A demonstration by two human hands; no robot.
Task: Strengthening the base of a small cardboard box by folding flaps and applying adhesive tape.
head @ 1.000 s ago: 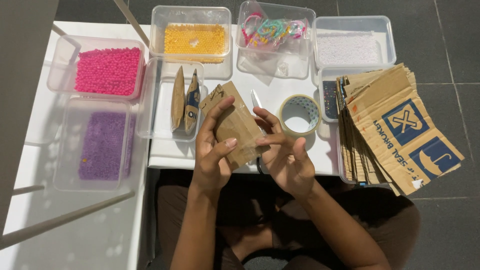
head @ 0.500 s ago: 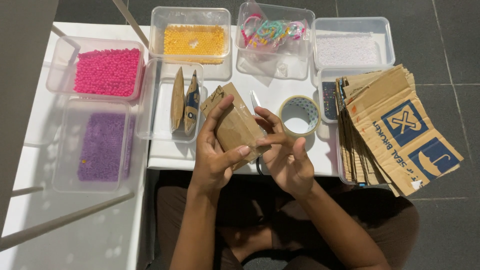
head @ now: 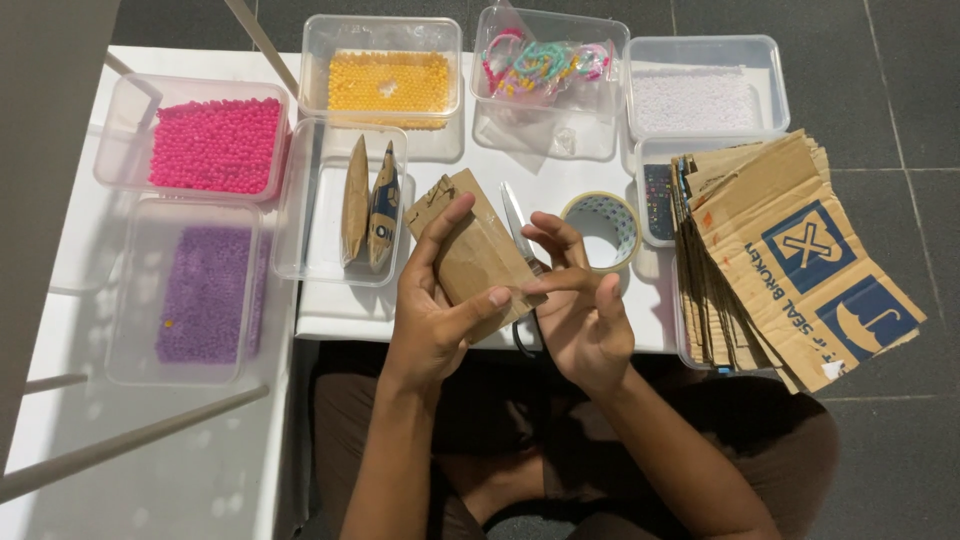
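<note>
My left hand grips a small folded brown cardboard piece, thumb across its lower edge and fingers up its left side. My right hand is beside it, fingertips touching the cardboard's right edge near the left thumb, other fingers spread. A roll of clear tape lies on the white table just beyond the right hand. Scissors lie partly hidden behind the cardboard and right hand.
Clear tubs hold pink beads, purple beads, yellow beads, coloured bands and white beads. A tub holds two finished cardboard pieces. A stack of cardboard sheets lies at right.
Both hands stay on the cardboard piece with only slight finger shifts; the left thumb has slid a little along its lower edge.
</note>
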